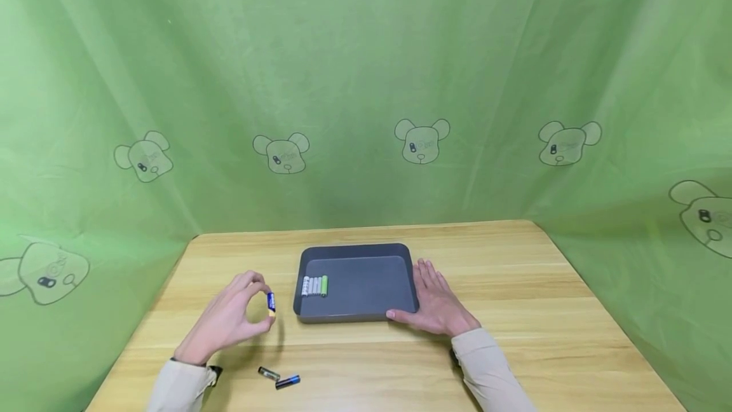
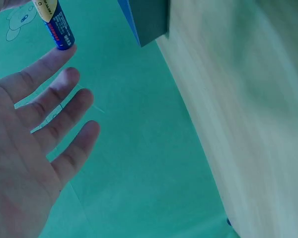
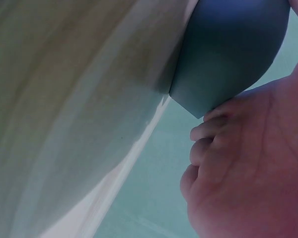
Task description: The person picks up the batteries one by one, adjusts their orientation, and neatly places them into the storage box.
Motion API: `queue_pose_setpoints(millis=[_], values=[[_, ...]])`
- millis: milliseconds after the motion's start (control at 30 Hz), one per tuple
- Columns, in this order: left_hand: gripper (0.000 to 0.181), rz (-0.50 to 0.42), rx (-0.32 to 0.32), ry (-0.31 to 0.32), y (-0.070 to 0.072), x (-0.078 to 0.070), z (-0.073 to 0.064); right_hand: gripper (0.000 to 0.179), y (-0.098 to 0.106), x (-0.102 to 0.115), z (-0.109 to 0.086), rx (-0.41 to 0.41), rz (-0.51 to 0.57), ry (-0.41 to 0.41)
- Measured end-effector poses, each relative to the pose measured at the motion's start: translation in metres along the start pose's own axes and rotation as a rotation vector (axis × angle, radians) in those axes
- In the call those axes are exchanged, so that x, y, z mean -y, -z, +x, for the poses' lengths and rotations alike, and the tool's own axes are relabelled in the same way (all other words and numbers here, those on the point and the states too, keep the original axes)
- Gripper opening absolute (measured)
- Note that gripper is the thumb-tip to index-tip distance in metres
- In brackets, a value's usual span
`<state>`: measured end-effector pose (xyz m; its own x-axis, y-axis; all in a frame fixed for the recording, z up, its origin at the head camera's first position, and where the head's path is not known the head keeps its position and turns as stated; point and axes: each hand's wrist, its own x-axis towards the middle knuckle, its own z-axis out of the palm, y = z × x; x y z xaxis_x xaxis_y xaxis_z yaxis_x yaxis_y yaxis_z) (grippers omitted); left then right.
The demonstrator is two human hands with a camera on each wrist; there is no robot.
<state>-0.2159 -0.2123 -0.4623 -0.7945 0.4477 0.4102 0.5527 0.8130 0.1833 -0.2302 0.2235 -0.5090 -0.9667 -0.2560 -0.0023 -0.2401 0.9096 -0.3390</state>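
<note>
My left hand [image 1: 225, 318] pinches a blue and cream AA-type battery [image 1: 271, 301] end to end between thumb and index finger, above the table just left of the dark grey tray [image 1: 366, 288]. In the left wrist view this battery [image 2: 61, 29] sits at the index fingertip, the other fingers spread. Along the tray's right wall lies my right hand [image 1: 437, 305], fingers extended and thumb at the front rim. The right wrist view shows that hand [image 3: 253, 163] against the tray's side [image 3: 228, 54]. Inside the tray, several pale batteries [image 1: 314, 287] and a green battery [image 1: 324, 285] form a row at the left wall.
Two loose batteries lie on the wooden table [image 1: 366, 361] near its front: a dark one [image 1: 268, 373] and a black and blue one [image 1: 288, 382]. A green curtain [image 1: 354, 196] with bear-head prints encloses the table's back and sides.
</note>
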Motion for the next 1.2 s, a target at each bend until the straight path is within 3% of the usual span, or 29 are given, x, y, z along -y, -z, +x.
queue_pose_setpoints(millis=[400,867,1200], values=[[0.042,-0.089,0.023,-0.040,-0.010,-0.001,0.043,0.129,0.000,0.000,-0.001,0.000,0.001,-0.007],[0.047,-0.123,0.058,-0.063,-0.035,-0.004,0.083,0.130,0.000,0.000,-0.001,-0.002,0.009,-0.012],[0.051,-0.152,0.157,-0.007,-0.055,-0.005,0.100,0.130,-0.001,0.000,0.000,0.001,0.008,-0.012]])
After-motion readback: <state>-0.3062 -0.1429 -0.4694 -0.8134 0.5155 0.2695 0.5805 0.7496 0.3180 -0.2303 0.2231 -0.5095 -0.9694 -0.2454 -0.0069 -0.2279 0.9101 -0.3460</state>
